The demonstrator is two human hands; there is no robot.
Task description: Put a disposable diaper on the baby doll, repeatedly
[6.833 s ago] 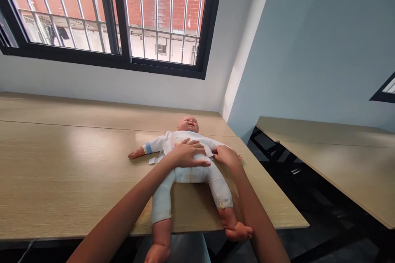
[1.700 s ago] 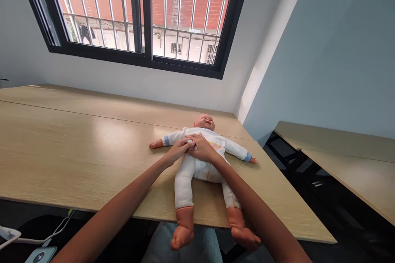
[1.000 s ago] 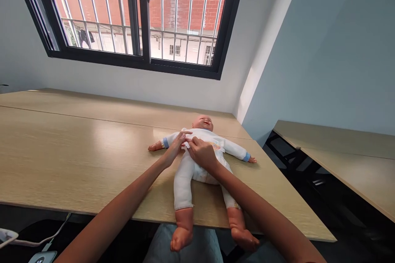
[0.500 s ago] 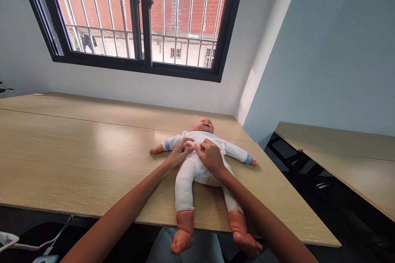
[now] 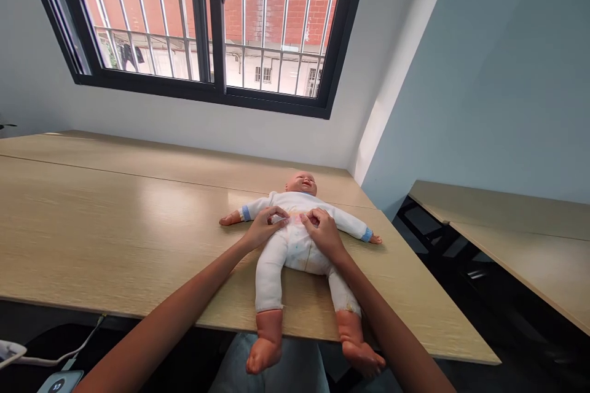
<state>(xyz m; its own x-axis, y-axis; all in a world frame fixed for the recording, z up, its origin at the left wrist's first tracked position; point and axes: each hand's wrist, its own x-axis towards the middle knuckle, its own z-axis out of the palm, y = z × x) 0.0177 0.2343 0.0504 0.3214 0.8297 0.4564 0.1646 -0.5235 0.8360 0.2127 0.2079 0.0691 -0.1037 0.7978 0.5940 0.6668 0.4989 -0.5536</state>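
A baby doll (image 5: 338, 291) in a white top with blue cuffs lies on its back, head toward the window and feet hanging past the table's near edge. Around its hips is a white diaper (image 5: 302, 252) with a pinkish patterned front waistband. My left hand (image 5: 267, 226) rests at the waistband's left side, thumb and fingers closed on its edge. On the right side, my right hand (image 5: 321, 232) has its fingers curled in a pinch at the same waistband. The fingertips of both hands partly cover the band.
The wooden table (image 5: 115, 227) extends far to the left. A second table (image 5: 516, 233) stands to the right across a dark gap. A barred window (image 5: 207, 92) is behind. At the lower left, a white cable (image 5: 50, 361) runs to a small device (image 5: 62, 382).
My hands have moved slightly apart along the waistband, so more of its patterned front shows between them. The view has shifted a little; the doll lies in the same pose.
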